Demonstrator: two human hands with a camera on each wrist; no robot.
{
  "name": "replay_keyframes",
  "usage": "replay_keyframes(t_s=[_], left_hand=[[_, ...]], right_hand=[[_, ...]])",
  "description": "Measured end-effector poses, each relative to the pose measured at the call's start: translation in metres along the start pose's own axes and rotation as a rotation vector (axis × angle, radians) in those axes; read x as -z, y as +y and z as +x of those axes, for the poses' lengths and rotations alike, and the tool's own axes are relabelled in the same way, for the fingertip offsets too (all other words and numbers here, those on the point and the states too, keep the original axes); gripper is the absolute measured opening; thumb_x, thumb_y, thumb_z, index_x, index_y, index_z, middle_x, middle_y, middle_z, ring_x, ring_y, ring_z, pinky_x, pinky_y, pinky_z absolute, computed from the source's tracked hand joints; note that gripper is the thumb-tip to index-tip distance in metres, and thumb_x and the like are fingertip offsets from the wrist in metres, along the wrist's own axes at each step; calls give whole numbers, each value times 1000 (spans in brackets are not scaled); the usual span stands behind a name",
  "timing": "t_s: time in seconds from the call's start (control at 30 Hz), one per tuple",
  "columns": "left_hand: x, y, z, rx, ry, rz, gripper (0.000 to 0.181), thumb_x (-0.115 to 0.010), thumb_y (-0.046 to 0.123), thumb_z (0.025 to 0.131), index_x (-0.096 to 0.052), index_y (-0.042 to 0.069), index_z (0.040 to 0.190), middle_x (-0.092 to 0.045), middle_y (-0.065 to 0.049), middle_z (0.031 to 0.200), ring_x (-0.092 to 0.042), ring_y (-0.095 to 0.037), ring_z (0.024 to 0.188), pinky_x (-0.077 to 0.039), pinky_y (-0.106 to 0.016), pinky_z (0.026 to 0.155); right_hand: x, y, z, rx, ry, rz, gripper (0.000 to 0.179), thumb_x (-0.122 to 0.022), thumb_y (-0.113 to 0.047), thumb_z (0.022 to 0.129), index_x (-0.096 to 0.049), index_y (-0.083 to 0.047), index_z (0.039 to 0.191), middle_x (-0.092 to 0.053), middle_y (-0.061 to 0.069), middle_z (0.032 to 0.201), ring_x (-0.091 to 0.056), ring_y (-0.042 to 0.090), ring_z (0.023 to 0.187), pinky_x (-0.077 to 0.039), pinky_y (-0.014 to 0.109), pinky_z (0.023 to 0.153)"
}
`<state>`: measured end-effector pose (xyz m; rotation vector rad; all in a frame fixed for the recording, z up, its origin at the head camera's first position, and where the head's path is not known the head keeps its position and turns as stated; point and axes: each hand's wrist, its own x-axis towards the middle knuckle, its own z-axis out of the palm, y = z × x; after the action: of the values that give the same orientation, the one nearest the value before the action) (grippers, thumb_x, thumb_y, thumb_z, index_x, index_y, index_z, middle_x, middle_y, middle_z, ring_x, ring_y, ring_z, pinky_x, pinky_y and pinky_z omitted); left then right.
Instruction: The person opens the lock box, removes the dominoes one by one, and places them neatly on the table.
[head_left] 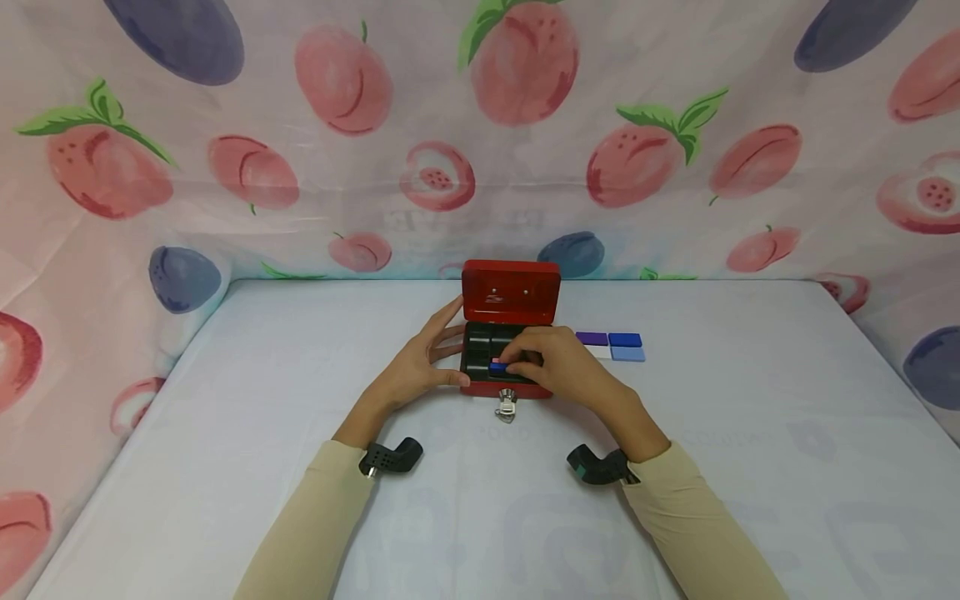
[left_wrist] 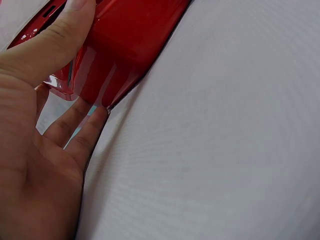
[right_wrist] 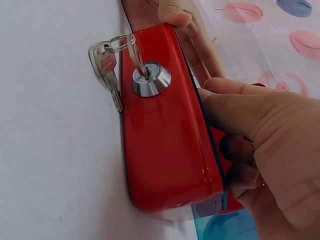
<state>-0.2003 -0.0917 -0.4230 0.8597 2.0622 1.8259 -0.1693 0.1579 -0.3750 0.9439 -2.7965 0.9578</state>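
A red cash box (head_left: 507, 389) stands with its lid (head_left: 512, 292) raised and a dark tray (head_left: 477, 343) inside. My left hand (head_left: 416, 364) spreads along the box's left side, thumb at the front corner and fingers toward the hinge. In the left wrist view its fairly straight fingers touch the red wall (left_wrist: 120, 50). My right hand (head_left: 566, 362) reaches into the tray and pinches a small blue block (head_left: 497, 367). A bit of a pink block (head_left: 497, 360) shows beside it. In the right wrist view, the fingers hide the tray's contents.
Right of the box lie several flat blocks: purple (head_left: 592, 338), dark blue (head_left: 625, 340), light blue (head_left: 628, 354) and a partly hidden white one (head_left: 599, 352). Keys (right_wrist: 105, 62) hang from the front lock (right_wrist: 151, 80). Fruit-print cloth (head_left: 517, 200) rises behind the white table (head_left: 480, 500).
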Motion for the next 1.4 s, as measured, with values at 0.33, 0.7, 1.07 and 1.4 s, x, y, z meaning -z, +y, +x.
replay_keyframes(t_s=[0.33,0.7,1.07,1.4], left_hand=[[0,0,0,4,5,20,108,-81,4,73,-17,38,153,-14,7,156,-35,-26,135,-42,-38,102],[0,1,1,20,4,13,108,-78,-3,74,-16,36,153,-12,5,157,-33,-27,136,-40,-42,104],[-5,27,-4,27,-7,-13,105,-78,-4,75,-13,20,155,-11,-4,158,-30,-36,137,-34,-51,106],[-4,22,-3,18,-7,-8,106,-77,-5,75,-13,24,155,-12,-2,157,-31,-34,136,-37,-48,105]], right_hand=[[0,-3,0,-4,4,-73,12,-76,-15,82,-76,-16,95,-70,-2,94,-63,16,88,-54,36,83],[1,-10,1,-41,-2,-102,13,-77,-14,82,-76,-15,95,-70,-1,92,-63,16,86,-55,34,80],[4,-13,0,-49,1,-67,14,-75,-12,83,-76,-14,97,-70,1,94,-63,18,87,-55,33,79],[10,-14,1,-46,33,-33,17,-75,-13,83,-76,-12,101,-71,1,94,-57,16,77,-53,26,68]])
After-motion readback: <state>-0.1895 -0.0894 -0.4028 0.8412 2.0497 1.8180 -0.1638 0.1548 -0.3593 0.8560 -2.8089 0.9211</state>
